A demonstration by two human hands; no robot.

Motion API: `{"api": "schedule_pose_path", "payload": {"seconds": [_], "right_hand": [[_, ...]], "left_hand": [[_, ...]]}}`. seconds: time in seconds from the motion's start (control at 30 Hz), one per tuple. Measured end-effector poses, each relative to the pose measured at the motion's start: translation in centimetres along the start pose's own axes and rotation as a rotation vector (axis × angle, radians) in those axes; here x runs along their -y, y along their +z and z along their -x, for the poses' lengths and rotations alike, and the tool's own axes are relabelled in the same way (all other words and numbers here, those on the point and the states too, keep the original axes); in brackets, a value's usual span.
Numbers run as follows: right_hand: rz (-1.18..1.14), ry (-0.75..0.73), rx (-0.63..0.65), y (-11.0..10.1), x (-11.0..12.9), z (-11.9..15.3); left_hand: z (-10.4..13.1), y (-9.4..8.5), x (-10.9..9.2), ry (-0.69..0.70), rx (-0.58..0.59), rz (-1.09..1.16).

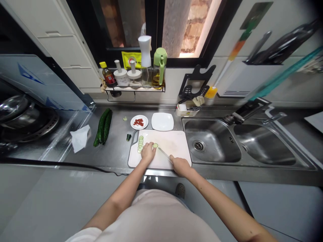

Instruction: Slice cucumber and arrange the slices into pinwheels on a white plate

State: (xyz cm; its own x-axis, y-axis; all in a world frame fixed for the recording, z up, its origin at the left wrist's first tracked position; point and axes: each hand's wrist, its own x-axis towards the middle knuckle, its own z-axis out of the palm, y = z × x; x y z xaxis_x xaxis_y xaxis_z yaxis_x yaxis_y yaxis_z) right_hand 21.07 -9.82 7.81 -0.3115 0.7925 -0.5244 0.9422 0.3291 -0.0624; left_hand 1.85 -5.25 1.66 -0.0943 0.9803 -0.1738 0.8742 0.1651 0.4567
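Gripping the knife [165,154], the right hand [181,166] is closed; the left hand [148,153] is curled at a cucumber round [155,145] on the cutting board [176,143], its hold unclear. Beside it, a row of slices [140,144] is already cut; two cucumbers [102,127] on the counter [116,151] lie whole.

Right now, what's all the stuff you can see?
Cutting board: one, whitish, centre
Cucumbers: at least two, green, left on counter
Cucumber slices: several, pale green, board
Knife: one, silver, over board
Plates: two, white, behind board
Pieces: several, red, left plate
Bottles and jars: five, mixed, shelf
Sink basins: two, silver, right
Faucet: one, dark, behind basins
Paper: one, white, beside cucumbers
Pot: one, silver, far left
Left fingers: one set, bare, over board
Right fingers: one set, bare, on knife
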Motion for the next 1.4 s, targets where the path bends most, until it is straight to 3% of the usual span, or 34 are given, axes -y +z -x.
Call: {"api": "schedule_pose_path", "payload": {"seconds": [0.37,0.53,0.67,0.9,1.13,1.4], "right_hand": [[-0.066,0.065,-0.002,0.7,-0.1,0.3],[-0.105,0.093,-0.002,0.8,-0.2,0.3],[-0.107,0.091,0.01,0.5,-0.2,0.3],[-0.117,0.079,0.023,0.2,-0.1,0.4],[-0.118,0.089,0.027,0.2,0.1,0.5],[-0.137,0.096,0.028,0.3,0.0,0.5]], "left_hand": [[-1.9,-0.4,0.0,-0.038,0.028,0.106],[-2.3,-0.3,0.0,-0.089,0.004,0.292],[-1.2,0.1,0.3,-0.122,0.004,0.481],[1.7,0.0,3.4,-0.142,-0.02,0.544],[2.2,-2.0,7.6,-0.222,-0.099,0.486],[2.0,-3.2,8.6,-0.267,-0.107,0.304]]}}
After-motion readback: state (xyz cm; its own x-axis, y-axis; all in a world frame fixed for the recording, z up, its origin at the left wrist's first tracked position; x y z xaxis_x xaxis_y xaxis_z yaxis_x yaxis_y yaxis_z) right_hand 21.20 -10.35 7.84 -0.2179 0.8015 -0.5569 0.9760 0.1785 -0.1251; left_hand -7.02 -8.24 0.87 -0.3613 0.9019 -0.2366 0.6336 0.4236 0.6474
